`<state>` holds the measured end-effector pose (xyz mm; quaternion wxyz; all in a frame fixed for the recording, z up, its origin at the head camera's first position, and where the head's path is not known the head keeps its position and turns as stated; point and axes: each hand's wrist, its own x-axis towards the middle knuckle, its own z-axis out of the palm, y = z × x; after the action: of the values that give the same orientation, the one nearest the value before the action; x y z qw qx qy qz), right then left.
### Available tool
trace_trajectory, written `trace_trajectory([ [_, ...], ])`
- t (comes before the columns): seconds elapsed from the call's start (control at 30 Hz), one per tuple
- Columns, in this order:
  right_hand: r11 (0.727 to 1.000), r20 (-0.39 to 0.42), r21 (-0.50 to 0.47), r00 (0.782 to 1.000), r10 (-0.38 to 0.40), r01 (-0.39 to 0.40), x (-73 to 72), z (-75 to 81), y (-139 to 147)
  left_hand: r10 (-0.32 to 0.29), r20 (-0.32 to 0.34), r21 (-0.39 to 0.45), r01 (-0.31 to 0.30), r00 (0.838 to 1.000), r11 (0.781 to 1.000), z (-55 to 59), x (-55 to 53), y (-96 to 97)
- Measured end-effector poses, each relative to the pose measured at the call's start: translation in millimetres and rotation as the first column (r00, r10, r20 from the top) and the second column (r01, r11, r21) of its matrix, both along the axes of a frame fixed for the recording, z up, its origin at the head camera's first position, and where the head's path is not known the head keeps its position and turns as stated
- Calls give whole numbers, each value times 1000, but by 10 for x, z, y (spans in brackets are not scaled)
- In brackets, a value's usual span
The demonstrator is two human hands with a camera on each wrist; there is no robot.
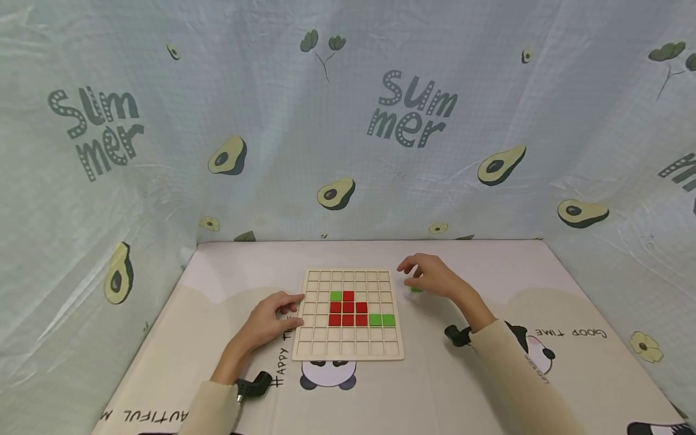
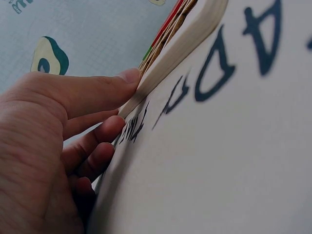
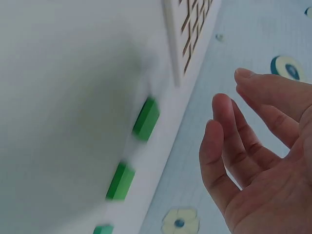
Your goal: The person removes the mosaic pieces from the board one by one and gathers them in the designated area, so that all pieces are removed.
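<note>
A square wooden grid board (image 1: 353, 350) lies on the table, with several red blocks (image 1: 348, 307) and three green blocks (image 1: 382, 320) in its cells. My left hand (image 1: 269, 318) rests at the board's left edge, index fingertip and thumb touching it some way apart; in the left wrist view the thumb lies against the wooden rim (image 2: 165, 61). Just beyond the board's right side hovers my right hand (image 1: 432, 277), fingers loosely bent and holding nothing. Under it a loose green block (image 1: 416, 289) is partly hidden. The right wrist view shows green blocks (image 3: 146, 119) in a row on the table.
A patterned cloth (image 1: 435, 386) with panda prints and lettering covers the table. Pale curtains (image 1: 272, 121) with avocado prints hang behind it and at both sides. Each wrist carries a black strapped device (image 1: 254, 385).
</note>
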<state>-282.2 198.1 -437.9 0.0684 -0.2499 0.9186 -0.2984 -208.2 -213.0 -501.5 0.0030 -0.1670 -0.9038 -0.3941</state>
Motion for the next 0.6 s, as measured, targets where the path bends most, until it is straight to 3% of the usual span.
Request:
trace_trajectory([
  [0.23, 999, -12, 1, 999, 46, -46, -4, -8, -268, 1, -10, -3, -1, 1000, 1000, -13, -13, -7],
  [0.6, 997, 75, -53, 995, 62, -58, -1, -104, -682, 2, 0, 6, -2, 1000, 1000, -12, -9, -5],
])
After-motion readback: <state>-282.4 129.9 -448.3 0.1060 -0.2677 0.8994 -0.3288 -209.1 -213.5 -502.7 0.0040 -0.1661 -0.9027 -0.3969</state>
